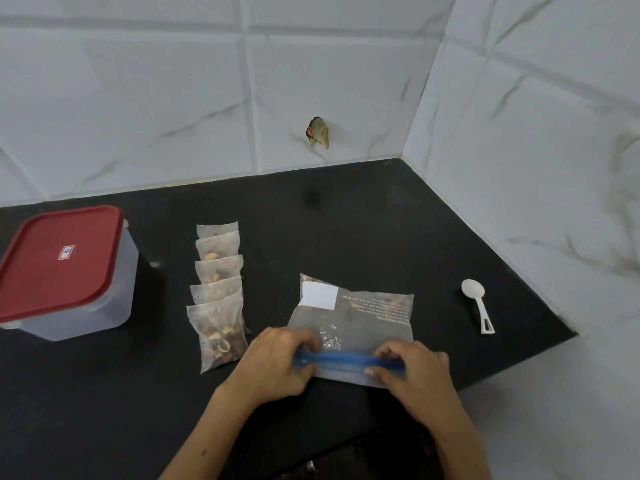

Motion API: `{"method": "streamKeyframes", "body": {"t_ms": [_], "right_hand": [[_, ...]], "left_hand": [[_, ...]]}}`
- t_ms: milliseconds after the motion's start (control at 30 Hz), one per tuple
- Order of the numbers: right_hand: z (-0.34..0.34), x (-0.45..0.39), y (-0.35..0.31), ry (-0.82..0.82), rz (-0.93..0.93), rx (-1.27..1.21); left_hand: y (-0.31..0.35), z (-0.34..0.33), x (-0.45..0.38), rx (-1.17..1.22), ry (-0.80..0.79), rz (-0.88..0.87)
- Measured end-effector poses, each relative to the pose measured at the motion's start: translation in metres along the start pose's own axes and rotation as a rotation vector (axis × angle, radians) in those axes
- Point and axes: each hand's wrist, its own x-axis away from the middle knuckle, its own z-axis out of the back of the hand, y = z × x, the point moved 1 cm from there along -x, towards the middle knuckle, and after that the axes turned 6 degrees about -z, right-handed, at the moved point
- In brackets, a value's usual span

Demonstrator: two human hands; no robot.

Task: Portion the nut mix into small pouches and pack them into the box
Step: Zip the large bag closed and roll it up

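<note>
Lighting: even, soft and moderately bright, cast from above; no hard glare is seen. The white tiled wall (156, 98) is rendered pale grey-blue. The black worktop (346, 230) is left dark, with faint dull sheen near its back edge. A soft shadow is thrown right of the box (69, 271). Straight tile joints are bent by wide-angle distortion toward the frame edges. Slight motion blur is noted on the left hand (277, 365) and right hand (412, 375); overall sharpness is modest.

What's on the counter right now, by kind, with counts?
Small filled pouches: 5, in an overlapping row
Large zip bag: 1, both hands pinching its blue seal, left hand, right hand
Box with red lid on: 1
White scoop: 1
Total: 8
</note>
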Motion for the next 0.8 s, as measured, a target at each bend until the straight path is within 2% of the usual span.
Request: {"method": "streamKeyframes", "body": {"t_ms": [167,267,467,600,700,800], "right_hand": [[-0.012,0.001,-0.01,0.169,-0.053,0.142],[-0.02,0.001,-0.011,0.271,0.071,0.199],[-0.015,0.001,-0.002,0.052,0.075,0.189],[-0.007,-0.005,-0.008,0.092,0.064,0.201],[0.003,-0.011,-0.006,0.231,0.113,0.241],[0.021,-0.025,-0.006,0.148,0.122,0.128]], "left_hand": [[0.0,-0.013,0.004,-0.232,0.121,-0.063],[0.0,-0.015,0.009,-0.188,0.182,-0.144],[-0.009,-0.012,0.017,-0.101,0.082,-0.118],[-0.014,-0.01,0.013,-0.127,0.129,-0.166],[-0.018,-0.003,0.005,0.054,0.226,-0.144],[-0.018,0.006,-0.008,0.316,0.252,-0.075]]}}
